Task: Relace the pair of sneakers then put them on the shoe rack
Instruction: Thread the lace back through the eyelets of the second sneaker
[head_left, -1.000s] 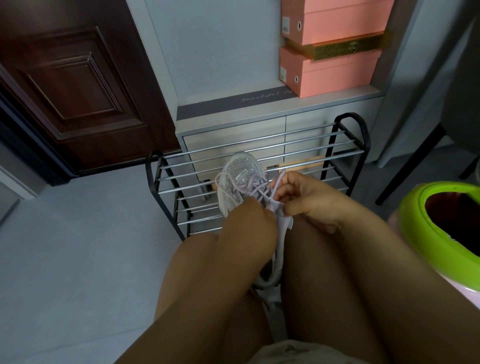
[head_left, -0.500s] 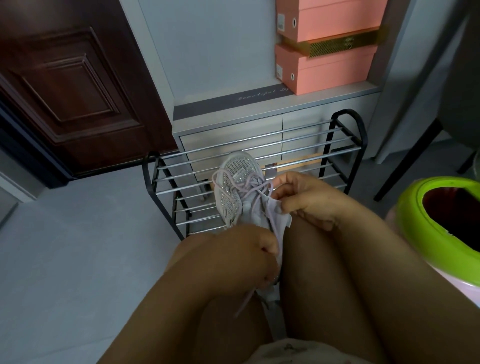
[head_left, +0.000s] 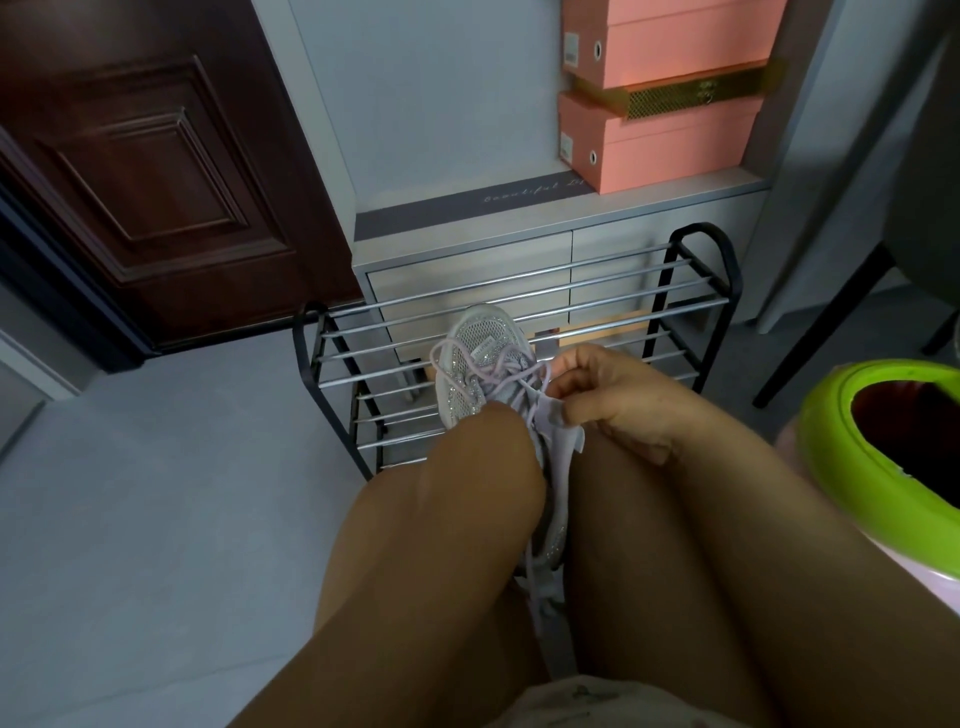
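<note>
Lilac sneaker (head_left: 480, 364), one; right hand (head_left: 608, 402) grip pinching lace (head_left: 511, 370); left hand (head_left: 488, 457) grip unclear; one rack (head_left: 696, 270).

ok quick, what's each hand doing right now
Left hand: on the sneaker, fingers hidden, grip cannot be told.
Right hand: pinching the sneaker's tongue.

Left hand (head_left: 498, 462): fingers hidden behind its back. Sneaker (head_left: 480, 364) heel concealed between knees. Bin (head_left: 836, 441) at 3 o'clock cropped.
</note>
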